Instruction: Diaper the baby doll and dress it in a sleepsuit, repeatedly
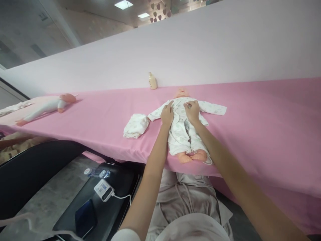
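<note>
A baby doll (182, 129) lies on its back on the pink table cover (263, 113), head toward the wall and bare feet at the near edge, dressed in a white printed romper (182, 132). Both hands rest on its chest — the left hand (167, 114) flat and open on the doll's side, the right hand (192, 112) with fingers curled, pinching the romper's front near the collar. A folded white cloth (136, 125) lies just beside the doll's sleeve. A small bottle (152, 81) stands by the wall — another doll (47, 106) lies well apart, farther along.
</note>
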Tool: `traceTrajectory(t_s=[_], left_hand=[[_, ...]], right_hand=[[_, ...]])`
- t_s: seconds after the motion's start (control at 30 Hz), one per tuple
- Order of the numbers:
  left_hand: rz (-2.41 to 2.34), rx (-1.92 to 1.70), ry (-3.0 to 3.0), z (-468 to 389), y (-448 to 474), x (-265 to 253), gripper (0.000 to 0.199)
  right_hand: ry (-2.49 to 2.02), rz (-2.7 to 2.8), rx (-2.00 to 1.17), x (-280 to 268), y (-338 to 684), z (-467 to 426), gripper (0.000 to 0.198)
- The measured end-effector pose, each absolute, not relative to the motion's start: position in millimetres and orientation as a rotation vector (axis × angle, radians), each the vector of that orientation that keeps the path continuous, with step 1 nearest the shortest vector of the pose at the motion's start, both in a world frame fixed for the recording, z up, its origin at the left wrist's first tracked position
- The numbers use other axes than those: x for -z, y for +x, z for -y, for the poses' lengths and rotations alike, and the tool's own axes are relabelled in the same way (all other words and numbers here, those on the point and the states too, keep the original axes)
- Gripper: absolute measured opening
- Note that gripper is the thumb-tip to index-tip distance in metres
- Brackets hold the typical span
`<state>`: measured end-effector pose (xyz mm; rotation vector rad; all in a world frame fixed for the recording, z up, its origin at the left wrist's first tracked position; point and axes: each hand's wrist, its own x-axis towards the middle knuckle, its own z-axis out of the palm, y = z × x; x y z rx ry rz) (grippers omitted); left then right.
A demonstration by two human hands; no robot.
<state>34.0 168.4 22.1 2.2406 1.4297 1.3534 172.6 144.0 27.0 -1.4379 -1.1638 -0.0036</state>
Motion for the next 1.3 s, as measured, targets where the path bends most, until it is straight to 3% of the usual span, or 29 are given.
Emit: traceTrajectory(t_s=[0.13,0.3,0.57,0.77,0.97,1.17,1.3], left_hand=[[-1.541,-1.193,2.471,-166,28,-29,0.029],[-1.498,-1.343,2.607,-166,41,-44,0.018],[-1.01,-1.418,2.092,-167,82,-45,0.012],[-0.961,-1.495,1.938,-169,73,-36,0.015],[-1.032,-1.51,1.867,-164,71,-36,0.022],[-1.034,-1.546,1.758,-163,71,-32,0.036],[-1.003,-1.54,1.742,-165,71,-31,0.042]], right_hand=[[-1.407,1.202,-0.015,-26,172,-143,0.011],[-1.392,1.172,-0.032,-27,172,-145,0.015],[-1.255,1.043,-0.152,-26,176,-144,0.022],[-1.304,1.152,-0.071,-29,172,-140,0.018],[-1.358,1.232,-0.057,-32,171,-134,0.038],[-1.42,1.328,0.003,-32,169,-133,0.015],[-1.438,1.355,0.025,-32,168,-134,0.011]])
